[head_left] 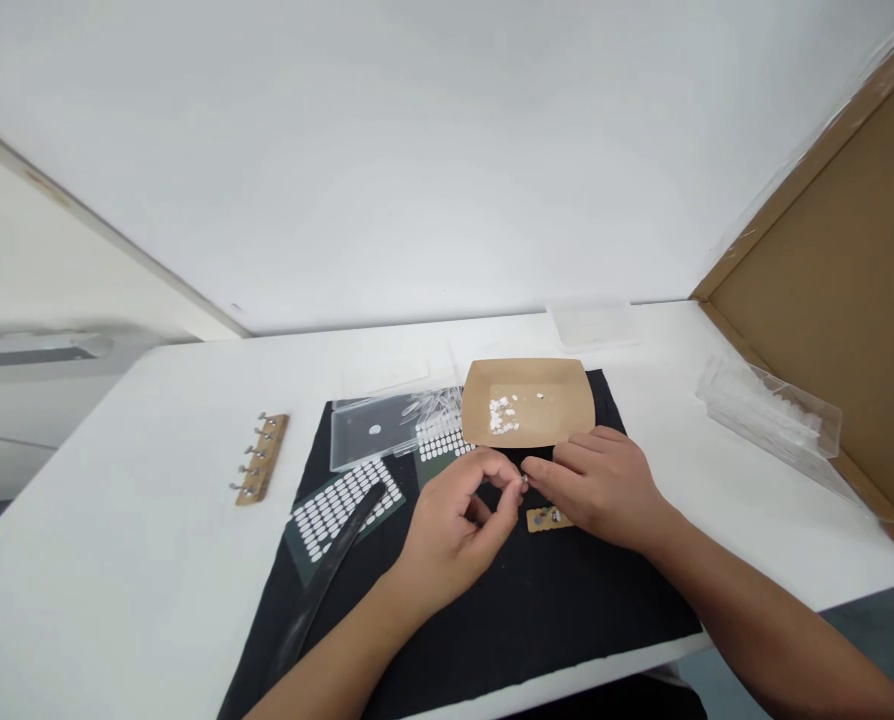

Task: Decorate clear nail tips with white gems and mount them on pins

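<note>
My left hand [458, 525] is closed in a pinch, thumb against forefinger, on a tiny shiny piece [524, 481] too small to name. The fingertips of my right hand [604, 485] meet it from the other side, curled and closed, and what they grip is hidden. Under my right hand lies a small brown strip [537, 521] bearing metal pieces, partly covered by the fingers. Just beyond both hands stands a brown paper tray [567, 420] with several white bits inside.
A black cloth [537, 620] covers the work area. Sheets of white oval stickers [342, 508] lie left, near a clear plastic case [357, 450]. Farther left is another brown strip [267, 455] with metal pieces. Clear boxes [769, 410] and a cardboard panel [829, 230] stand right.
</note>
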A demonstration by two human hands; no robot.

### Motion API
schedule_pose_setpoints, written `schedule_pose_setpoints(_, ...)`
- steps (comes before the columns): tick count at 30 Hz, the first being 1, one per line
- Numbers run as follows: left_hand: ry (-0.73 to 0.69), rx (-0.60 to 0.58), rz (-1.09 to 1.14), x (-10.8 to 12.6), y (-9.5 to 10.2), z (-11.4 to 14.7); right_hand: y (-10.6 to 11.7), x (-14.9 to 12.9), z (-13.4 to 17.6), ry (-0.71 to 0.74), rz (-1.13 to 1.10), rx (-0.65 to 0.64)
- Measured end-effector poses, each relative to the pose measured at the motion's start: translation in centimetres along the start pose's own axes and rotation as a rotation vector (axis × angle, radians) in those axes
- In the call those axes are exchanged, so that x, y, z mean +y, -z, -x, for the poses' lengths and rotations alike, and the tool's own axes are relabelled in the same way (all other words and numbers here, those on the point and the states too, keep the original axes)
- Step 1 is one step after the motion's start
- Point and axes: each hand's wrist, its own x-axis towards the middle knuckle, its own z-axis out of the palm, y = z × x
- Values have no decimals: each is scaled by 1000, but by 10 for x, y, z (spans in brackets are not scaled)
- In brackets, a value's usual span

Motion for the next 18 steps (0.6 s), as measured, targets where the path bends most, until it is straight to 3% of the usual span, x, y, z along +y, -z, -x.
schedule_pose_setpoints(9, 3, -4, 92, -2, -4, 2, -5, -5, -1, -72, -141, 38)
schedule_pose_setpoints(18, 83, 55, 302, -1, -9, 2, -10, -11, 5, -213, -390, -17)
